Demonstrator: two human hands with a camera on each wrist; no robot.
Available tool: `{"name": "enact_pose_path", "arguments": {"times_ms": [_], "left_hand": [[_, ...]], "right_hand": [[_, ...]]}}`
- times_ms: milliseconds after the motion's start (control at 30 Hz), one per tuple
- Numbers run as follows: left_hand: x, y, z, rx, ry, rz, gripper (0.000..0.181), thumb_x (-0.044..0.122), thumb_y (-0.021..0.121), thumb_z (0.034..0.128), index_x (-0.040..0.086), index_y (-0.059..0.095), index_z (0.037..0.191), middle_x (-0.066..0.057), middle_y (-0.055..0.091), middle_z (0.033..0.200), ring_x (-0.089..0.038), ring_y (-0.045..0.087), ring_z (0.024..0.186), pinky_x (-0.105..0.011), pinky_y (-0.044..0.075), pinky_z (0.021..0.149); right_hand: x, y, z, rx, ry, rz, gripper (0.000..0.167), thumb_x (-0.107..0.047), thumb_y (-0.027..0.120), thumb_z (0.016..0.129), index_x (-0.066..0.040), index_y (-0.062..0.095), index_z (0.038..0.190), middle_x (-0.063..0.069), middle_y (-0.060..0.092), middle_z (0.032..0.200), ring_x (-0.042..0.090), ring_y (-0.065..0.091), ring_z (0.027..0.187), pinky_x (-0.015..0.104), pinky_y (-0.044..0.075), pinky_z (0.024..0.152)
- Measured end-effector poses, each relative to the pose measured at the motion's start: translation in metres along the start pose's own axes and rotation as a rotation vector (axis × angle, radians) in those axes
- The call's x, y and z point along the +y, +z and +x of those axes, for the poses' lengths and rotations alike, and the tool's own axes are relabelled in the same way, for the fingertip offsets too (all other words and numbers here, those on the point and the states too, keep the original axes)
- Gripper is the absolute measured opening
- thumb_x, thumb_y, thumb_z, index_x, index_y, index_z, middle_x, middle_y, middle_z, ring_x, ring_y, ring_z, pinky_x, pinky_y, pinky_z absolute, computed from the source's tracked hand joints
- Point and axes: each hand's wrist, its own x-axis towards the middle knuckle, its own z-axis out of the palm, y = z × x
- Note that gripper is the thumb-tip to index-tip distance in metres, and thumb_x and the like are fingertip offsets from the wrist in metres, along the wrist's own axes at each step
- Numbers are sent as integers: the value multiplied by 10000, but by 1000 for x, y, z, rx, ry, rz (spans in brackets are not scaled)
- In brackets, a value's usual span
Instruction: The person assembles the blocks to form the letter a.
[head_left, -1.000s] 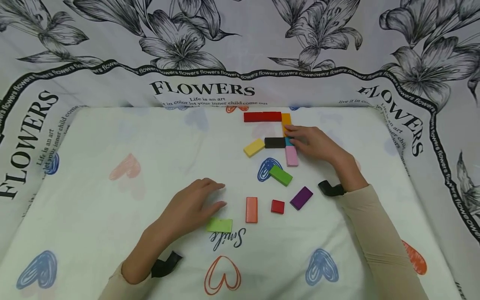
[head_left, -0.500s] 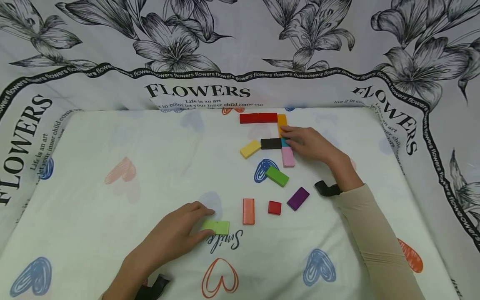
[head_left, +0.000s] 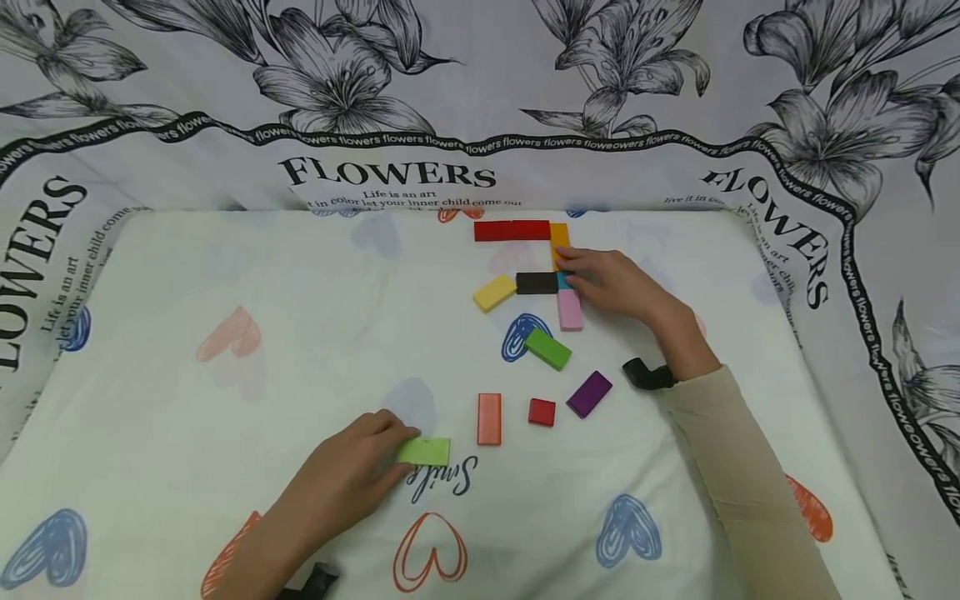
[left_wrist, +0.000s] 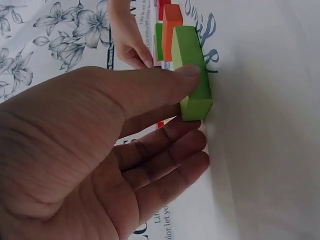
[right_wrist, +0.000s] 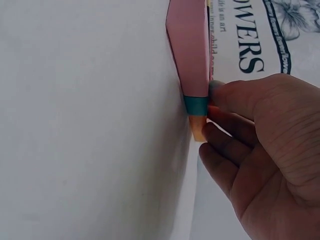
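Note:
My left hand (head_left: 356, 471) pinches one end of a light green block (head_left: 429, 452) lying on the cloth, thumb on the near side. In the left wrist view the thumb presses the green block's side (left_wrist: 204, 92). At the upper right my right hand (head_left: 618, 279) has thumb and forefinger at a small blue block (head_left: 562, 280), partly hidden by them. The blue block stands between an orange block (head_left: 558, 237) and a pink block (head_left: 570, 310). A black block (head_left: 536, 283) adjoins it, and a red bar (head_left: 512, 231) meets the orange block's far end.
A yellow block (head_left: 495, 293) lies beside the black one. Loose on the cloth (head_left: 322, 333) are a green block (head_left: 548, 348), a purple block (head_left: 589, 394), a small red block (head_left: 542, 412) and a coral-orange block (head_left: 489, 419).
My left hand has moved down and back to the light green block, and its fingers have closed on one end. The right hand stays at the blue block.

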Motion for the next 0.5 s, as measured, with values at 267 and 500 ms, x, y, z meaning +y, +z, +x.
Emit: {"name": "enact_pose_path", "arguments": {"times_ms": [267,500], "left_hand": [[1,-1,9,48,-93,28,317,218,897,819,136,793,1107,55,699,974,-86,631,872,-317,565,725],[1,-3,25,105,-143,31,294,221,890,824,92,792,1070,-9,699,911,-146,629,803,-358,558,688]], "right_hand": [[0,-3,-4,4,2,15,460,-133,620,1054,-74,567,1507,56,478,1663,345,411,1573,551,372,1273],[2,-1,-3,17,-43,7,452,-146,625,1059,-67,573,1501,56,485,1657,338,422,1568,543,370,1277]]}}
